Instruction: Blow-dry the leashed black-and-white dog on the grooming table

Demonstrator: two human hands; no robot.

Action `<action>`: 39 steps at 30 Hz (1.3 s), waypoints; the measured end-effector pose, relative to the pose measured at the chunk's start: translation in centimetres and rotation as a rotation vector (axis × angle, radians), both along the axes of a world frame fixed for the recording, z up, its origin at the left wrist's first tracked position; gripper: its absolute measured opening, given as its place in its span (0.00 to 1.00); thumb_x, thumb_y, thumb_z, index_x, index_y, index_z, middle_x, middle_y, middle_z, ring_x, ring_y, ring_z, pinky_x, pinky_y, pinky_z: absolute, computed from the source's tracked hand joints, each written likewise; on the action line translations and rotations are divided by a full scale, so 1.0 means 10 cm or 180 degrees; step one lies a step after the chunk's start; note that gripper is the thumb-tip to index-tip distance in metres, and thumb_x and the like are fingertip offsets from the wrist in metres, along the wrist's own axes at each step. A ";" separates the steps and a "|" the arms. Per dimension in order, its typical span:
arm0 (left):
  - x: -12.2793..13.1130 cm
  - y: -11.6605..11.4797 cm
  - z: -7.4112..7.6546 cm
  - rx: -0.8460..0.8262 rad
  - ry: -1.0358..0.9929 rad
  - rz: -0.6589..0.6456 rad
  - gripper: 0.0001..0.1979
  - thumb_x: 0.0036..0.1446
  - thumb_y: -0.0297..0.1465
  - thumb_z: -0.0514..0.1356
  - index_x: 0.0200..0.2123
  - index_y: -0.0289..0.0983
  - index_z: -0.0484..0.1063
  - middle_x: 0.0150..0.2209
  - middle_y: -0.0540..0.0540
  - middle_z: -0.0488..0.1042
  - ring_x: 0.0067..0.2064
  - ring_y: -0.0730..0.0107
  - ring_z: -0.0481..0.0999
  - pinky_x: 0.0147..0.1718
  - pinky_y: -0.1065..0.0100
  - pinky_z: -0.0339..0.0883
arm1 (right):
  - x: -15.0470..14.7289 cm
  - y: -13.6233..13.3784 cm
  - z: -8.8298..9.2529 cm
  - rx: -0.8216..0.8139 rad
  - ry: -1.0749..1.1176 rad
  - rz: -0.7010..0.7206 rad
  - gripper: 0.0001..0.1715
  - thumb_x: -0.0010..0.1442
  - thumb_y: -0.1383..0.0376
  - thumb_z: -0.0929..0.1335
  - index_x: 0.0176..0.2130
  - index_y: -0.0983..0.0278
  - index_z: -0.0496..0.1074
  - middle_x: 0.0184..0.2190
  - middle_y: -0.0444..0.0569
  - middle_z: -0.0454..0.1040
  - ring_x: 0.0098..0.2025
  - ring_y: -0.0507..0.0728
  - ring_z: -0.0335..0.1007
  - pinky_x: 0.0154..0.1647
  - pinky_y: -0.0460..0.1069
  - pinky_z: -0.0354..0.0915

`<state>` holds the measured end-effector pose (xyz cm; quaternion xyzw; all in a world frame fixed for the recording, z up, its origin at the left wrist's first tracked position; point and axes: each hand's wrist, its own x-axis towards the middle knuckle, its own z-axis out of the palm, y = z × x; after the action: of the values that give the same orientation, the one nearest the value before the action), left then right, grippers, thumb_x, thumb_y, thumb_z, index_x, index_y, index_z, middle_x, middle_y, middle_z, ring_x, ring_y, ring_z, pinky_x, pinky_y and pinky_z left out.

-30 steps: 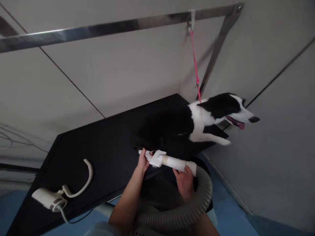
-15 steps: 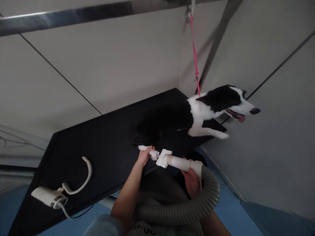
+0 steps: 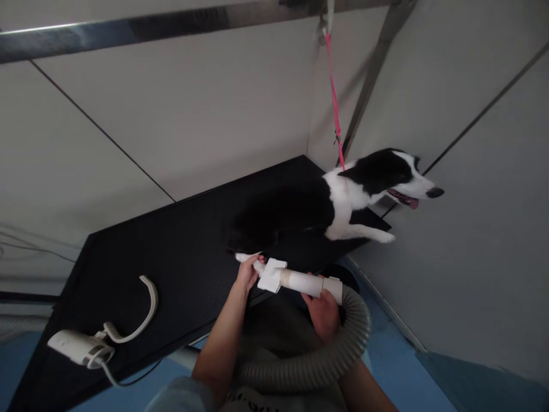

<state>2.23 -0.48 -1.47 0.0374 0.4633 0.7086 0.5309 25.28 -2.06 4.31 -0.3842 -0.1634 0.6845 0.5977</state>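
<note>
A black and white dog (image 3: 338,200) lies on the black table (image 3: 184,240), its head to the right and its mouth open. My left hand (image 3: 249,272) is closed around the dog's white hind leg (image 3: 258,266) near the paw. In my right hand (image 3: 323,313) I grip a white dryer nozzle (image 3: 304,281) with a wide flat head. That head sits right at the paw and hides most of it. A grey ribbed hose (image 3: 326,363) curves from the nozzle back across my lap.
A pink leash (image 3: 333,97) runs from the dog's neck up to a metal bar (image 3: 171,31). On the table's left end lies a white device (image 3: 80,348) with a curved arm and a cord. Light wall panels (image 3: 214,103) stand behind and to the right.
The nozzle and my right hand have moved left, bringing the flat head over the paw. The dog's head appears slightly further left, and the whole view has shifted a little.
</note>
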 end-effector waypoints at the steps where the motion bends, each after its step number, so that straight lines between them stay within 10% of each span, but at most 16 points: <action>1: -0.02 -0.01 0.01 0.0008 -0.0078 -0.0130 0.09 0.39 0.30 0.69 0.24 0.33 0.73 0.22 0.47 0.73 0.26 0.71 0.73 0.35 0.67 0.68 | -0.01 -0.03 0.05 0.0041 -0.0072 0.0002 0.20 0.47 0.61 0.70 0.41 0.53 0.66 0.39 0.39 0.73 0.50 0.61 0.72 0.57 0.70 0.63; 7: -0.19 -0.14 0.10 -0.0014 -0.0180 -0.1294 0.14 0.40 0.34 0.69 0.29 0.30 0.77 0.20 0.48 0.69 0.20 0.76 0.64 0.22 0.72 0.58 | 0.04 -0.28 0.36 0.0831 -0.0800 0.0458 0.22 0.47 0.64 0.71 0.44 0.53 0.73 0.44 0.44 0.75 0.51 0.61 0.72 0.59 0.63 0.64; 12: -0.31 -0.10 0.28 -0.0292 -0.0082 -0.1971 0.11 0.48 0.34 0.67 0.22 0.34 0.72 0.20 0.44 0.71 0.21 0.69 0.69 0.23 0.68 0.63 | 0.11 -0.19 0.58 0.2136 -0.1274 0.1555 0.33 0.30 0.67 0.77 0.40 0.54 0.76 0.46 0.44 0.78 0.49 0.65 0.74 0.55 0.63 0.68; 16: -0.41 -0.01 0.57 -0.0155 -0.0267 -0.2348 0.15 0.54 0.36 0.64 0.20 0.37 0.67 0.17 0.49 0.64 0.19 0.69 0.67 0.27 0.61 0.70 | -0.03 -0.18 0.91 0.4043 -0.1921 0.3089 0.32 0.44 0.60 0.75 0.50 0.59 0.71 0.53 0.52 0.73 0.58 0.64 0.68 0.61 0.60 0.63; 23: -0.52 -0.01 0.81 0.0202 0.0107 -0.1661 0.16 0.59 0.29 0.59 0.19 0.37 0.65 0.18 0.48 0.65 0.26 0.67 0.70 0.43 0.52 0.69 | -0.42 -0.50 1.33 0.5940 -0.3386 0.3653 0.14 0.60 0.66 0.66 0.47 0.66 0.69 0.50 0.53 0.73 0.60 0.63 0.61 0.65 0.56 0.56; 31: -0.28 -0.57 0.21 0.0164 -0.0416 -0.1619 0.18 0.50 0.32 0.67 0.15 0.38 0.63 0.18 0.49 0.64 0.25 0.67 0.70 0.44 0.56 0.69 | -0.50 -0.51 1.12 0.5646 -0.3220 0.3847 0.19 0.56 0.60 0.70 0.47 0.63 0.69 0.49 0.50 0.73 0.56 0.60 0.65 0.63 0.54 0.58; 39: -0.07 -0.25 0.14 0.0592 -0.0895 -0.0684 0.19 0.47 0.34 0.67 0.18 0.39 0.58 0.18 0.54 0.58 0.23 0.72 0.66 0.38 0.59 0.72 | -0.24 -0.49 0.86 0.4262 -0.2562 0.3084 0.27 0.52 0.58 0.71 0.51 0.59 0.68 0.53 0.54 0.73 0.59 0.62 0.66 0.60 0.57 0.64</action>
<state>1.49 -2.93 -0.03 0.0363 0.3105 0.6858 0.6572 22.83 -6.98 12.93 -0.0567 -0.8645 0.4373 0.2412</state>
